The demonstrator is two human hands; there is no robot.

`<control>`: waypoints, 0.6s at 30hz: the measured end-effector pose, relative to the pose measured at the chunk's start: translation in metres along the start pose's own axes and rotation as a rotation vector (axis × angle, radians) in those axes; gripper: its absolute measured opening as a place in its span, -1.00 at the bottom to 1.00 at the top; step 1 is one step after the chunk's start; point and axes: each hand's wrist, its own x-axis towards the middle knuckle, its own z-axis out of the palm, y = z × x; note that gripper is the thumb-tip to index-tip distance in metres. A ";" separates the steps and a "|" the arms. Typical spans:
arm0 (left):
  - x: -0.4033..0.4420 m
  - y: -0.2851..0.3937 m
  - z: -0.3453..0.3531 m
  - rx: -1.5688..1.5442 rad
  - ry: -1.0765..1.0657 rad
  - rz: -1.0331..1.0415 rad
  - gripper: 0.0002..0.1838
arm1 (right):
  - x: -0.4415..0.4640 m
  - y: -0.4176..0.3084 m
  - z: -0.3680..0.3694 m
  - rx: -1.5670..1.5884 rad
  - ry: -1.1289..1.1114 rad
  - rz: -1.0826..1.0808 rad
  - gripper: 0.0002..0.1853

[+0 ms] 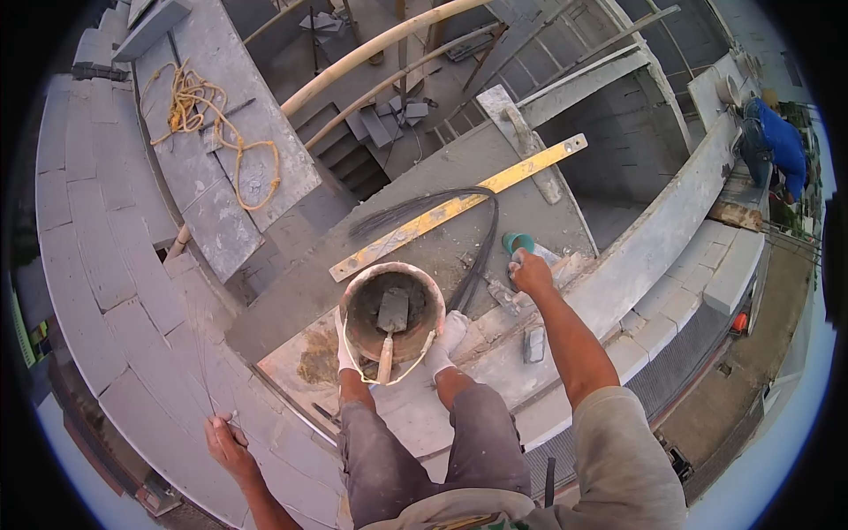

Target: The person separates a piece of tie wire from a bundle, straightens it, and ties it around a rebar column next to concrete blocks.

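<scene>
My left hand [230,447], lower left of the bucket [429,323], is pinched on thin wires [204,375]. The bucket holds a trowel [393,311]. Right of it, my right hand [531,273] grips a green cup [519,240]; beyond it lies a yellow bar [424,224].

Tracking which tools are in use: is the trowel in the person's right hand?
No, the trowel rests in the bucket, while the right hand holds a small green object.
</scene>
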 end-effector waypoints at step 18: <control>-0.023 -0.168 0.064 0.195 -0.281 -0.383 -0.59 | 0.243 -0.031 0.051 -0.492 0.127 -0.210 -0.83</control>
